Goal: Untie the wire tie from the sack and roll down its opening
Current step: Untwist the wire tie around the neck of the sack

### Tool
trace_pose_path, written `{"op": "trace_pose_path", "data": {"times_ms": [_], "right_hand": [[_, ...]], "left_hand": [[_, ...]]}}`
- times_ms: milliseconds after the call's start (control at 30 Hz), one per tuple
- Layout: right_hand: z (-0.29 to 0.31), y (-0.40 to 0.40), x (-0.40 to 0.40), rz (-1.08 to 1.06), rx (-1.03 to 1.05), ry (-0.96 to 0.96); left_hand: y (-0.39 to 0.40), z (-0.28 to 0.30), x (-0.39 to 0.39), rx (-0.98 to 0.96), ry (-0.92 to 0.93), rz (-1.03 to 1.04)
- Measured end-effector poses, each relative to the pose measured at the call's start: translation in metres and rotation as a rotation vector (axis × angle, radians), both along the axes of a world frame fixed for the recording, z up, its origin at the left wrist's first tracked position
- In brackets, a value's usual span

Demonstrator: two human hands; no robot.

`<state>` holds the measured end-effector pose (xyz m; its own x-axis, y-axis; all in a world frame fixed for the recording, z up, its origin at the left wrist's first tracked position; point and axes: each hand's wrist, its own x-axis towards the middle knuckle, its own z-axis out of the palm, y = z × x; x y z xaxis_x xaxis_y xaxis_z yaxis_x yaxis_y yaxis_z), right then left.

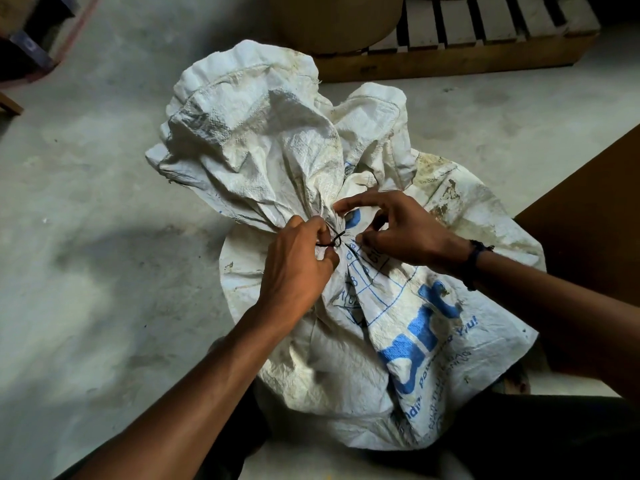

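Note:
A dirty white woven sack (346,341) with blue print stands on the floor, its neck gathered tight and its loose top spread out behind. A thin black wire tie (333,239) is twisted around the neck. My left hand (298,268) pinches the twisted end of the wire between thumb and fingers. My right hand (398,230) sits just right of the neck, its forefinger and thumb pressed on the bunched cloth beside the tie. Most of the wire loop is hidden in the folds.
Grey concrete floor (104,237) lies on the left. A wooden pallet (467,46) bearing a large tan drum (332,22) stands behind the sack. A brown board (595,209) slants in at the right. A dark frame (31,46) fills the top-left corner.

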<state>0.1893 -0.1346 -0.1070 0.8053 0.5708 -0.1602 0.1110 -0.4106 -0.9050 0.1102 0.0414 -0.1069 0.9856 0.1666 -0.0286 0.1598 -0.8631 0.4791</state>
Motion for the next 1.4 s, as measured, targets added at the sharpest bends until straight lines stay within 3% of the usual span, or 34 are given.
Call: {"op": "trace_pose_path", "data": {"times_ms": [200, 400, 533, 800, 1167, 1400], "right_hand": [[-0.002, -0.002, 0.003, -0.024, -0.006, -0.017], [0.005, -0.002, 0.004, -0.034, -0.110, -0.314], [0.003, -0.004, 0.007, -0.007, -0.090, -0.375], [0.005, -0.005, 0.007, -0.030, -0.051, -0.392], [0.009, -0.003, 0.011, 0.035, -0.195, -0.485], [0.006, -0.008, 0.018, 0.118, -0.088, -0.310]], "left_hand": [[0.003, 0.001, 0.001, -0.030, 0.024, -0.086], [0.010, 0.003, 0.004, -0.183, -0.049, -0.115], [0.015, 0.009, 0.008, -0.210, -0.120, -0.134], [0.013, 0.024, 0.011, -0.294, -0.175, -0.092], [0.014, 0.021, 0.016, -0.423, -0.137, -0.002], [0.013, 0.016, 0.019, -0.494, -0.118, 0.016]]}}
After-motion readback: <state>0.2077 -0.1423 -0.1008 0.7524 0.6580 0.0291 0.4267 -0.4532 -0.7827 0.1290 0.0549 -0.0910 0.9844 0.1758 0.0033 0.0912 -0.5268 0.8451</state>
